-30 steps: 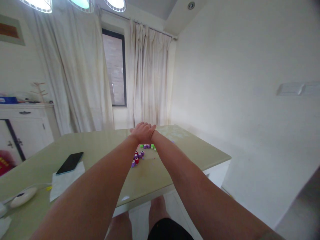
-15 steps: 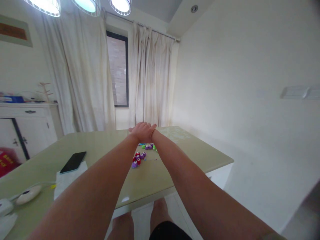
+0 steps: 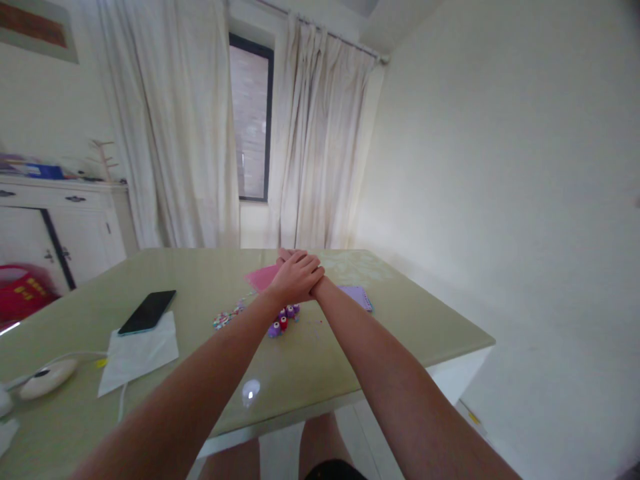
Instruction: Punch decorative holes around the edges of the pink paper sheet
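Both my arms stretch forward over the table. My left hand [image 3: 299,275] lies across the back of my right hand, its fingers curled over it near the wrist. Most of my right hand [image 3: 285,255] is covered; the fingers that show beyond my left hand look stretched out. Just below my hands, small purple and red toy figures with big round eyes [image 3: 283,324] sit on the tabletop, partly behind my left forearm. A pink sheet or folder [image 3: 261,277] lies behind my left wrist. Beside my right forearm rests a purple notebook-like item [image 3: 358,297].
A pile of small multicoloured pieces [image 3: 227,317] lies left of the figures. On the pale green table [image 3: 425,320], a phone [image 3: 149,312] rests on white paper [image 3: 143,360]. Near the left edge are a white oval device [image 3: 49,380] and a cable. A wall [image 3: 525,200] stands at right.
The view has tipped downward, and my joined hands appear slightly further right. The pink sheet, the purple notebook-like item and the small coloured pieces have come into sight. My hands remain stacked.
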The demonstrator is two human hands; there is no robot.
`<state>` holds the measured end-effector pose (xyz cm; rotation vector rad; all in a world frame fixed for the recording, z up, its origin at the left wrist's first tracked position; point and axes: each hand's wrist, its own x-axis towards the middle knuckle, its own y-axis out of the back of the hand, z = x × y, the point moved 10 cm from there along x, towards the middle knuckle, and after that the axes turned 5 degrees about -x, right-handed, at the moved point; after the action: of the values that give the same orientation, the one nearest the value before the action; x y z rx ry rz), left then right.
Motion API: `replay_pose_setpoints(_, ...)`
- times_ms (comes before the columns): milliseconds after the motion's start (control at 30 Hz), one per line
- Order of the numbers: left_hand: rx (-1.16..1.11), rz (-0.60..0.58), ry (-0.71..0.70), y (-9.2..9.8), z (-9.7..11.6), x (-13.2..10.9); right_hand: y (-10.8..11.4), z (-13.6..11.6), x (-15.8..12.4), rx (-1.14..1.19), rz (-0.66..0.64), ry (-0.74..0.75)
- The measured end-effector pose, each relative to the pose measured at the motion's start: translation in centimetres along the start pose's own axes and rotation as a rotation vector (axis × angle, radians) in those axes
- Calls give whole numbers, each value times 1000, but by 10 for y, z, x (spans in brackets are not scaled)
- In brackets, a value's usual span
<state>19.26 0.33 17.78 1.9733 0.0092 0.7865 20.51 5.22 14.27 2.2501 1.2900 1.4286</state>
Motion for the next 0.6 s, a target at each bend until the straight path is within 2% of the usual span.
replay_pose_setpoints(100,-55,82,2,-12,2,-23,-11,23,6,42,-11,-19)
replay_pose_setpoints(167,-96,170,37,-15,-6,-46,-15,42,16,143,-15,-20)
replay_pose_setpoints(200,-101,225,96,-15,-16,-59,-17,51,22,161,-13,-20)
replay_pose_setpoints(300,-84,463,452,-9,-62,-113,-27,76,30,229,5,-37)
replay_pose_setpoints(333,-92,548,567,-8,-75,-134,-32,83,28,258,8,-46)
replay_pose_setpoints(400,-145,656,686,-14,-89,-165,-44,92,15,320,1,-57)
replay_pose_setpoints(467,-237,701,773,-26,-97,-185,-54,97,-2,370,-20,-68)
replay_pose_setpoints(600,-635,638,958,-68,-105,-199,-65,92,-27,616,-178,-86)
